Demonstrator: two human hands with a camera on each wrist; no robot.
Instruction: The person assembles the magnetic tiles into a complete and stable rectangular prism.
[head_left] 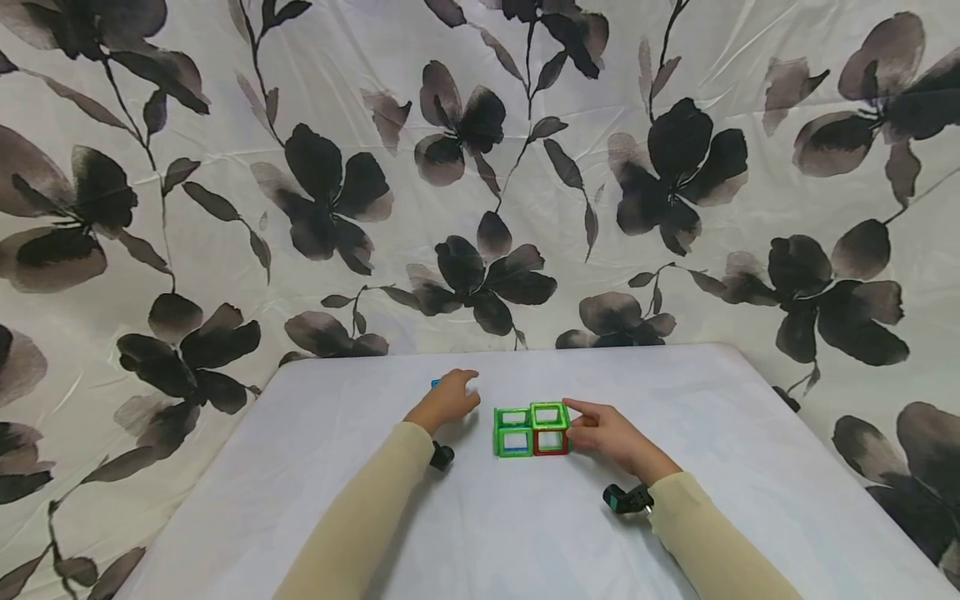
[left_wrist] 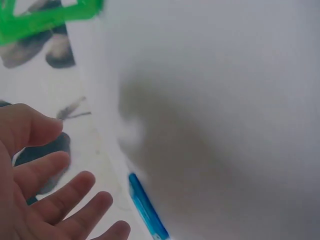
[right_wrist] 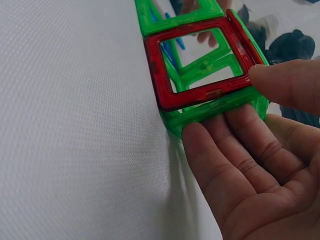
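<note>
A small structure of magnetic tiles (head_left: 532,442), two open-framed cubes side by side, stands on the white table. Most frames are green; a red square tile (right_wrist: 192,102) forms the near face of the right cube. My right hand (head_left: 611,435) grips that cube from the right, thumb on its upper edge and fingers against the green side tile (right_wrist: 215,107). Left of the structure, my left hand (head_left: 447,400) hovers with relaxed, spread fingers and holds nothing. Close by lies a blue tile (left_wrist: 146,207), seen nearly edge-on and mostly hidden behind the hand in the head view.
A white cloth covers the table (head_left: 495,533), whose far edge lies just beyond the left hand. Behind it hangs a white curtain (head_left: 570,275) with dark flower prints. Each wrist wears a small black camera (head_left: 628,499).
</note>
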